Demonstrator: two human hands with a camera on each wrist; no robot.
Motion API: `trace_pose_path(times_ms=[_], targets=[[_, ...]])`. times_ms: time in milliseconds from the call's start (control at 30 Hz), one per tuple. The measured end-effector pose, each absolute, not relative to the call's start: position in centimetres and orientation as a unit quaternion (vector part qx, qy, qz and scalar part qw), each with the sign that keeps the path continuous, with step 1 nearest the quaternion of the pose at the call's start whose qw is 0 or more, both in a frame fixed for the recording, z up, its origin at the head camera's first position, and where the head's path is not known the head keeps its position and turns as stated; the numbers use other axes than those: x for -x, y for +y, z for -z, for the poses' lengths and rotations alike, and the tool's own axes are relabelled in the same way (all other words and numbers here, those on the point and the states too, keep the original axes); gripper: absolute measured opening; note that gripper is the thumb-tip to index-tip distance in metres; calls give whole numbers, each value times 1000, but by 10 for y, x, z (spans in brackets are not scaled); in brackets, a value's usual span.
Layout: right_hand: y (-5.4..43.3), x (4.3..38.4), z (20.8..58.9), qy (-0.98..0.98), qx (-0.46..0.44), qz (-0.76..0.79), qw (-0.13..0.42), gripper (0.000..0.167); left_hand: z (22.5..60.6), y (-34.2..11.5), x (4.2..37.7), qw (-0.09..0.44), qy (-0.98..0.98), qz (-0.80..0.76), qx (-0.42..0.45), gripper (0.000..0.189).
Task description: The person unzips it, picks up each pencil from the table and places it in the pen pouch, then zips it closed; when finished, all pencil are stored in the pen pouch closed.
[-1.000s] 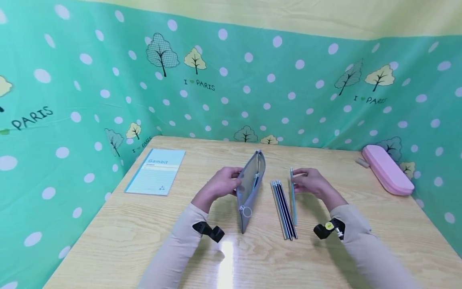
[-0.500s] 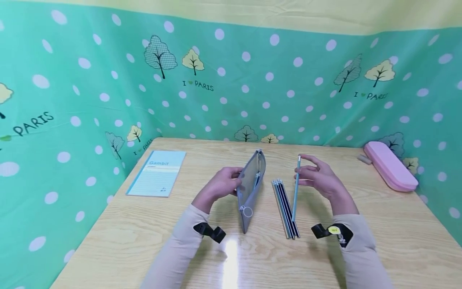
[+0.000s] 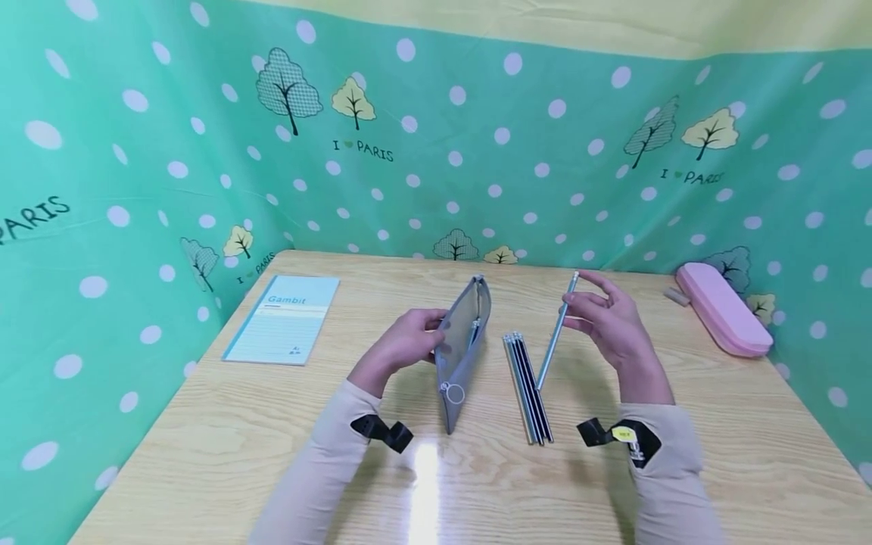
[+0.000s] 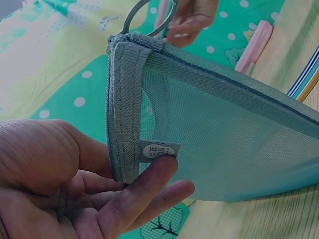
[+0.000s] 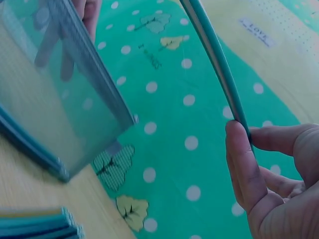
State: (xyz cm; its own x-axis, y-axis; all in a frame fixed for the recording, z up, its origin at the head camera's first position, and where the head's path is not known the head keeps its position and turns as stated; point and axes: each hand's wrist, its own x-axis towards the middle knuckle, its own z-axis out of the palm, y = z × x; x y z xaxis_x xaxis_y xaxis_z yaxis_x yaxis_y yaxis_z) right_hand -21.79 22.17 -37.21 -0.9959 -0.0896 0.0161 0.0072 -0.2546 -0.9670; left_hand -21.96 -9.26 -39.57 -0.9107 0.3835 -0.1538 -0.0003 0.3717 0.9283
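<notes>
My left hand (image 3: 402, 342) grips the side of a grey mesh zipper pouch (image 3: 451, 371), which stands on edge with its mouth open. A pencil (image 3: 474, 331) shows inside it. In the left wrist view, thumb and fingers are on the pouch's end (image 4: 124, 114) near a small label. My right hand (image 3: 618, 333) pinches a light blue pencil (image 3: 555, 342) near its upper end and holds it tilted, its lower end down by the pile. In the right wrist view the pencil (image 5: 219, 59) is between thumb and fingers. Several pencils (image 3: 527, 390) lie side by side between the hands.
A pale blue notebook (image 3: 282, 322) lies at the left of the wooden table (image 3: 204, 446). At the far right lie a pink pencil case (image 3: 725, 310) and a small grey eraser (image 3: 677, 296). A green dotted cloth (image 3: 381, 189) hangs behind the table.
My right hand has lifted the light blue pencil from beside the pile and tilted it, its upper end to the right and its lower end to the left. My left hand keeps holding the pouch.
</notes>
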Motion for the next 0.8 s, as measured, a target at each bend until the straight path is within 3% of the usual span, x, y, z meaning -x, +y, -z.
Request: trace_pose_path(times_ms=[233, 467, 800], targets=[[189, 223, 363, 615, 10, 788, 23, 41, 395, -92, 219, 174, 806, -554, -115, 51], [163, 228, 362, 633, -2, 774, 18, 61, 394, -91, 219, 174, 808, -552, -111, 50], [144, 232, 372, 643, -8, 766, 1, 63, 394, -91, 218, 172, 805, -554, -122, 49]])
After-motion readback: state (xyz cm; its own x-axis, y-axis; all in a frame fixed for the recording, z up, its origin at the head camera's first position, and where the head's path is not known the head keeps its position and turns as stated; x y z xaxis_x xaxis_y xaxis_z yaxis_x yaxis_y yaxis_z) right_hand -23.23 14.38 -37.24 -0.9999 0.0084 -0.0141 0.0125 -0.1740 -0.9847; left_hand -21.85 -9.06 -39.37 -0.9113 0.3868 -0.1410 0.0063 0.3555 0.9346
